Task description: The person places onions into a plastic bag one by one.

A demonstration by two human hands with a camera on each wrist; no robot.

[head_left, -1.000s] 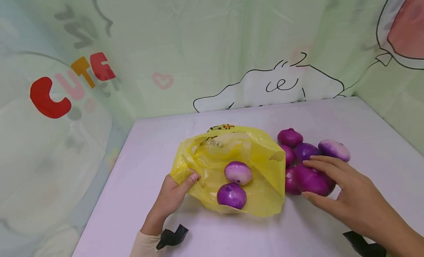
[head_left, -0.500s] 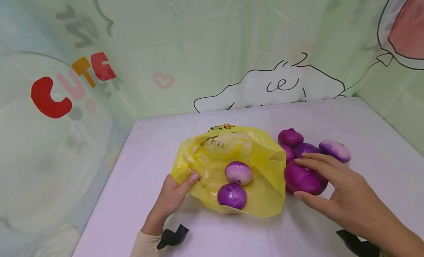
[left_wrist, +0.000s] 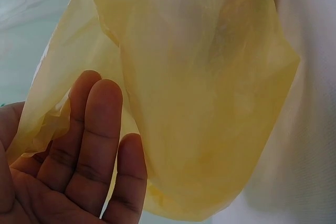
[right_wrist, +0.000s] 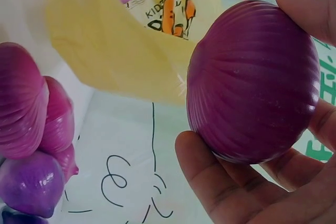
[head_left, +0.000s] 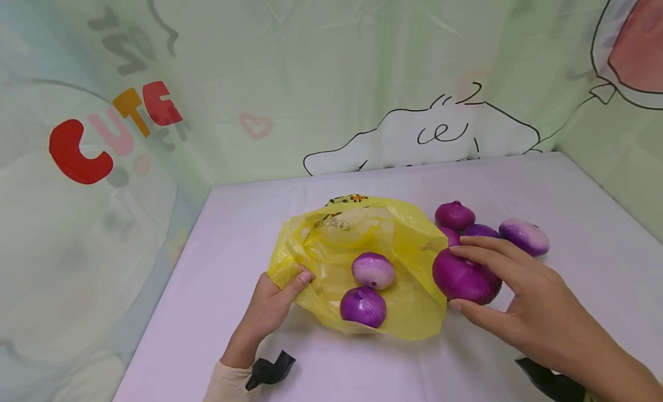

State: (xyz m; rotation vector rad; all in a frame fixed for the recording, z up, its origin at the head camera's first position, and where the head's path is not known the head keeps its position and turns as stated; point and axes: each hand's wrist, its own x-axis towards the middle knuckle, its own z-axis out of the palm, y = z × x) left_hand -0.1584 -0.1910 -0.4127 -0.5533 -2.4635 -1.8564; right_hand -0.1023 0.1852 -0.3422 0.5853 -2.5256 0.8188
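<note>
My left hand [head_left: 273, 298] pinches the left edge of a yellow plastic bag [head_left: 414, 298], thumb on the inside, and the bag's mouth faces me. Two onions lie inside: a pale purple one [head_left: 373, 270] behind a darker one [head_left: 363, 307]. In the left wrist view the bag [left_wrist: 210, 119] hangs past the fingers [left_wrist: 103, 114]. My right hand [head_left: 538, 304] grips a dark magenta onion [head_left: 466, 278] between thumb and fingers at the right rim of the bag. The right wrist view shows this onion [right_wrist: 252, 82] held off the table, with the bag [right_wrist: 115, 61] beyond it.
Several more onions cluster right of the bag, among them a magenta one [head_left: 454, 216] at the back and a pale purple one [head_left: 524, 236] at the right. The white table [head_left: 248, 217] meets a printed cloth wall [head_left: 290, 102] behind.
My right hand has lifted the dark magenta onion off the cluster and carried it left to the bag's right rim. The left hand and the bag have stayed put.
</note>
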